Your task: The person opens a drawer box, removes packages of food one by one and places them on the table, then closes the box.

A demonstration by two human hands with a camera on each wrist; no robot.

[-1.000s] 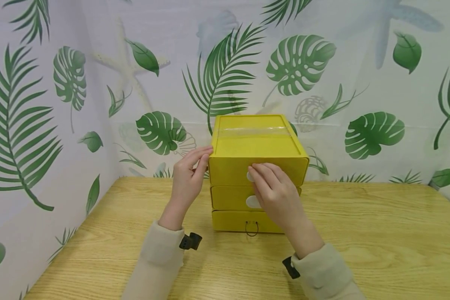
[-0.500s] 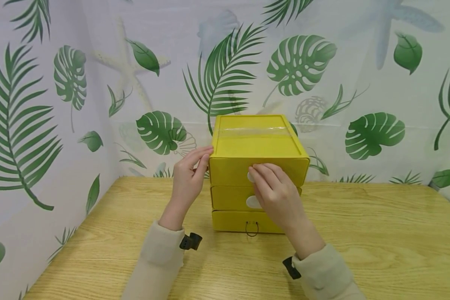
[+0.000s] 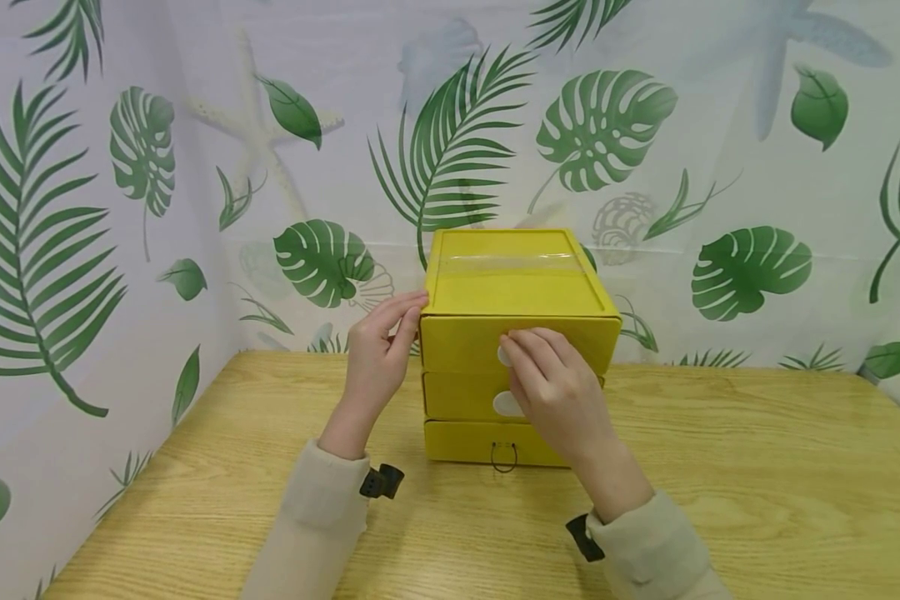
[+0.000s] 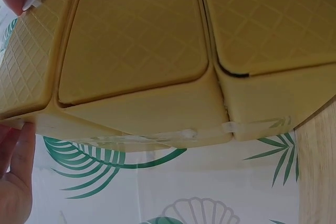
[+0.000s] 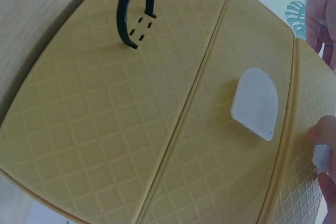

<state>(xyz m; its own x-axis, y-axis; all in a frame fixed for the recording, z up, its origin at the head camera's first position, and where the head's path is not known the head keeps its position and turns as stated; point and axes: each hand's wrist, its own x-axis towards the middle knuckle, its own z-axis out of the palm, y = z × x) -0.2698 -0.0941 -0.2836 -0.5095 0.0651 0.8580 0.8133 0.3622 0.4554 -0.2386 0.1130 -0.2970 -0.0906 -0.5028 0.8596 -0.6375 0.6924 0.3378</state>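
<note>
A yellow chest of three stacked drawers stands on the table. My right hand pinches the white tab on the top drawer between thumb and fingers. On the chest's upper left edge rests my left hand, its fingers fairly straight against the side. The middle drawer carries another white tab, which nothing touches. A black loop serves as the handle on the bottom drawer. At the top drawer's upper edge a thin dark gap shows.
Clear tape crosses the chest's top. The wood-grain table extends on both sides of the chest. Behind it hangs a white cloth printed with green leaves. Each sleeve has a small black device at the cuff.
The top drawer's front has come forward very slightly with my right hand, and a thin gap now shows along its upper edge. My left hand stays at the chest's side.
</note>
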